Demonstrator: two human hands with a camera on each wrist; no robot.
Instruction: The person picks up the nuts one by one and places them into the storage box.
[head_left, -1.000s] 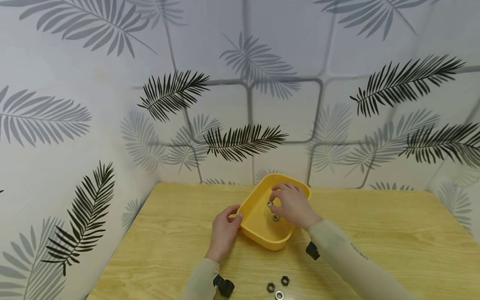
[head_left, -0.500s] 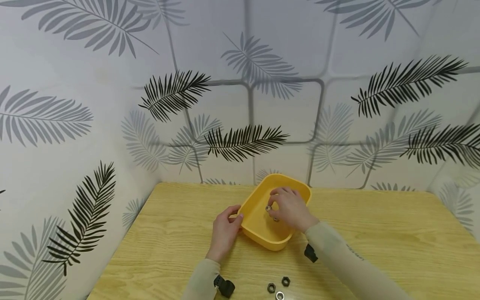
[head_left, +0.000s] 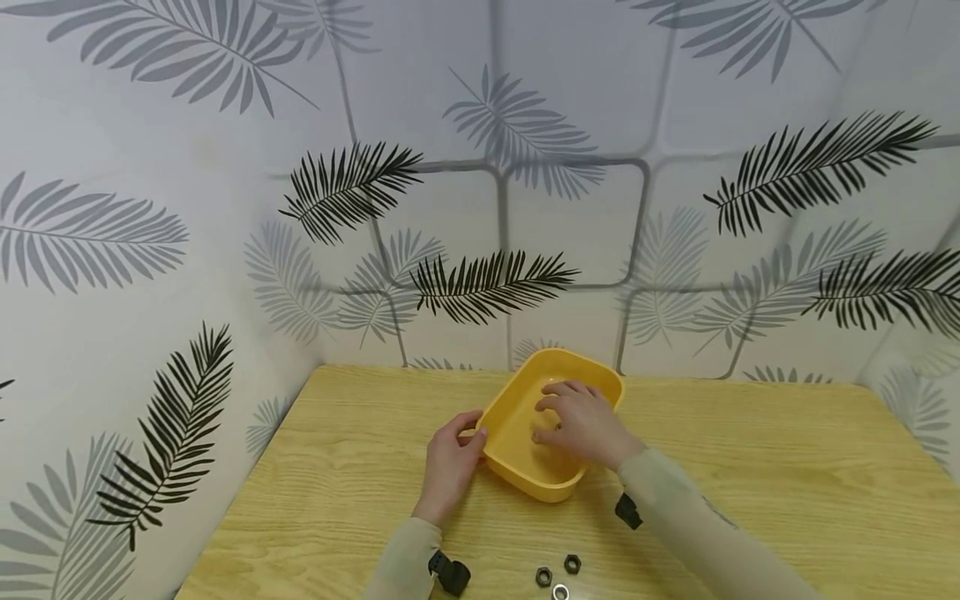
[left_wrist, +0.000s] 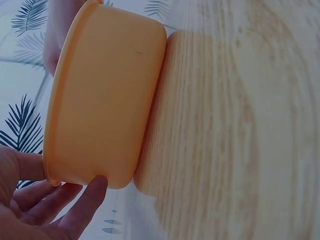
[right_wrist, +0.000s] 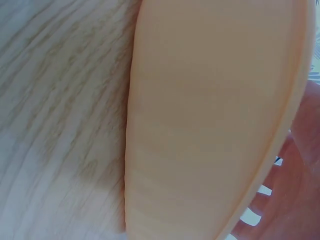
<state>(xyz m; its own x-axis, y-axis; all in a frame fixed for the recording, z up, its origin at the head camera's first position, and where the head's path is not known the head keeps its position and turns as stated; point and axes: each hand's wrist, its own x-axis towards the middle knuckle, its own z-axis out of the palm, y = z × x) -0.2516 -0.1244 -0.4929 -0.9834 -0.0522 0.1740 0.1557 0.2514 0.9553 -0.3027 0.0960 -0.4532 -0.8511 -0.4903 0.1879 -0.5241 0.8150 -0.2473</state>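
Observation:
A yellow plastic bin (head_left: 517,417) sits on the table, turned at an angle. My left hand (head_left: 452,462) grips its near-left rim; in the left wrist view the hand (left_wrist: 45,200) has its thumb over the rim and fingers against the outer wall. My right hand (head_left: 588,425) is inside the bin, thumb and fingers spread apart. A small dark bit of a nut (head_left: 536,437) shows at the thumb tip; the rest of the bin floor there is hidden by the hand. In the right wrist view, the bin's wall (right_wrist: 210,115) covers most of the hand.
Two dark hex nuts (head_left: 572,564) and a shiny metal ring (head_left: 560,592) lie at the table's front. The light wood table (head_left: 337,467) meets a leaf-patterned wall (head_left: 465,208) behind the bin.
The right hand has lowered a nut toward the bin's floor, and its thumb and fingers have parted from it. The left hand stays on the rim.

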